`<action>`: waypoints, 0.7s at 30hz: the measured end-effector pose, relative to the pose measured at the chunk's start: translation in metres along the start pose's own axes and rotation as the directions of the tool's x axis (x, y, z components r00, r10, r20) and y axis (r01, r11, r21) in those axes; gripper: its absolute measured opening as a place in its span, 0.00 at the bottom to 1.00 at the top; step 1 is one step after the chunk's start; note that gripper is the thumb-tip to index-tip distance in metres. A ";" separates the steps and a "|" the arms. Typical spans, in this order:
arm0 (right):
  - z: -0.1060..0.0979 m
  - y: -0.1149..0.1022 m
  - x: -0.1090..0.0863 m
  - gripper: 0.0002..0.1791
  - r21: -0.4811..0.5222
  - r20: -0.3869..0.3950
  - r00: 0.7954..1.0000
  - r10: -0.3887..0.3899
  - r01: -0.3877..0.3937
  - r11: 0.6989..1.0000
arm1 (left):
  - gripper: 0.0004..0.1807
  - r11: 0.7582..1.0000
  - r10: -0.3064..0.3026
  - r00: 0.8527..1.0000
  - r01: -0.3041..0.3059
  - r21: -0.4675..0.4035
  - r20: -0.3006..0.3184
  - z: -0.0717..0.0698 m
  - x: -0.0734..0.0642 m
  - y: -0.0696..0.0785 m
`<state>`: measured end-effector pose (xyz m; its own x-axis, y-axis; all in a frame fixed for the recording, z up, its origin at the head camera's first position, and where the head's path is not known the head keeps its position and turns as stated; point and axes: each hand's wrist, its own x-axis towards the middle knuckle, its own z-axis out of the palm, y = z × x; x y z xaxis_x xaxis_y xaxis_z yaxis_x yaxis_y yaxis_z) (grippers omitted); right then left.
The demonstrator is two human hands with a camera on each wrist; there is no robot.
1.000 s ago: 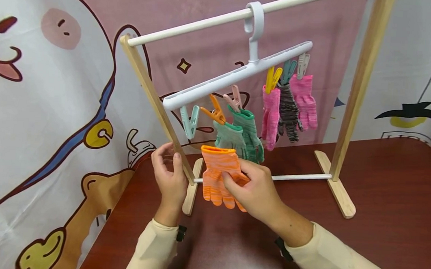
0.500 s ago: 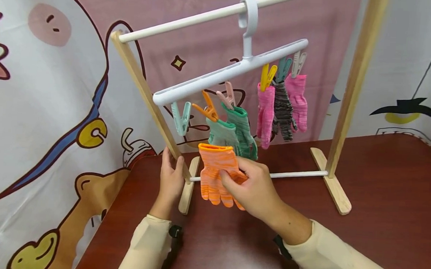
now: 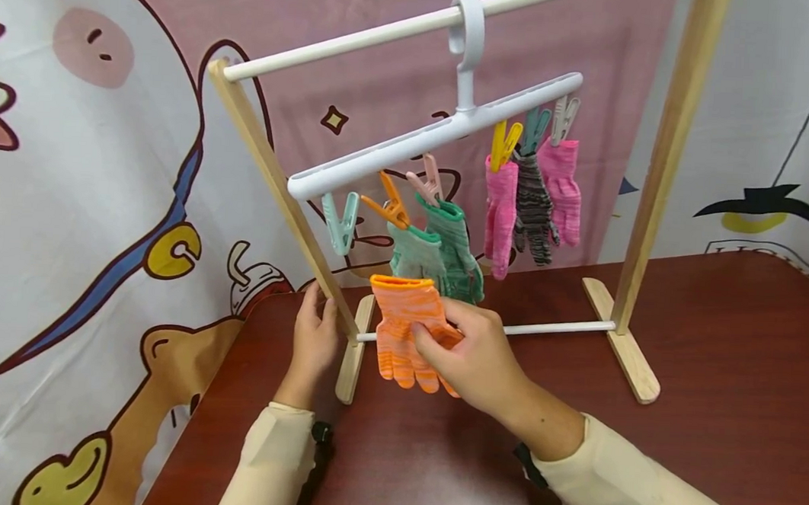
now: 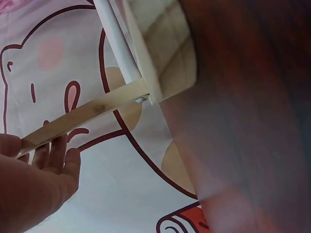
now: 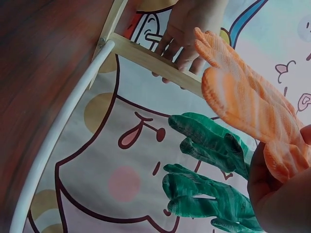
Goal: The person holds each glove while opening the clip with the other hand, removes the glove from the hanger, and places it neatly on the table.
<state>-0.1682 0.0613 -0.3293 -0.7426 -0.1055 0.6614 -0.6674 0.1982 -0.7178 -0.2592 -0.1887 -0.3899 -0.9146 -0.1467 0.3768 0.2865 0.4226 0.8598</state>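
In the head view my right hand (image 3: 478,352) pinches a small orange knitted glove (image 3: 403,336), its cuff up and fingers hanging down. Level with it on the left, my left hand (image 3: 313,343) holds the slanting wooden post (image 3: 278,173) of the rack near its foot; the left wrist view has the post (image 4: 82,114) between thumb and fingers. Just behind the orange glove hang a light green glove (image 3: 414,253) on an orange clothespin (image 3: 395,202) and a darker green glove (image 3: 456,244) on a pink clothespin (image 3: 430,179). An aqua clothespin (image 3: 340,222) hangs with nothing in it.
A white hanger (image 3: 382,156) hooks over the rack's white top rod (image 3: 361,37). To its right, a pink glove (image 3: 498,219), a grey-black glove (image 3: 533,206) and another pink glove (image 3: 560,192) hang from clothespins. The rack stands on a dark red table (image 3: 734,376) before a printed cloth.
My left hand has gone from beside the post to holding it, then slid slightly lower. The right hand keeps the orange glove in nearly the same place. The head view has shifted slightly.
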 end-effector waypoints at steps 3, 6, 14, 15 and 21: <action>0.000 0.001 0.000 0.09 -0.010 0.002 1.000 -0.004 0.004 1.000 | 0.22 1.000 -0.012 1.000 0.012 -0.007 0.016 -0.002 0.001 -0.002; -0.001 0.003 -0.002 0.09 -0.033 0.006 1.000 -0.007 0.007 0.999 | 0.22 0.999 -0.032 0.999 0.032 -0.014 0.037 -0.004 -0.004 0.014; -0.011 0.008 -0.010 0.10 -0.086 0.015 0.999 -0.042 0.043 0.995 | 0.22 0.999 -0.034 0.997 0.036 -0.020 0.071 -0.007 -0.012 0.038; -0.013 0.008 -0.011 0.11 -0.092 0.015 0.999 -0.035 0.036 0.995 | 0.22 0.999 -0.030 0.997 0.031 -0.022 0.073 -0.007 -0.012 0.038; -0.028 0.009 -0.016 0.11 -0.111 0.048 0.998 0.044 -0.039 0.993 | 0.21 0.999 -0.031 0.996 0.033 -0.019 0.079 -0.008 -0.011 0.036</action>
<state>-0.1607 0.0924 -0.3401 -0.7733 -0.1436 0.6176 -0.6278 0.3093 -0.7143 -0.2362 -0.1787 -0.3607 -0.9427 -0.0890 0.3214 0.2615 0.4009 0.8780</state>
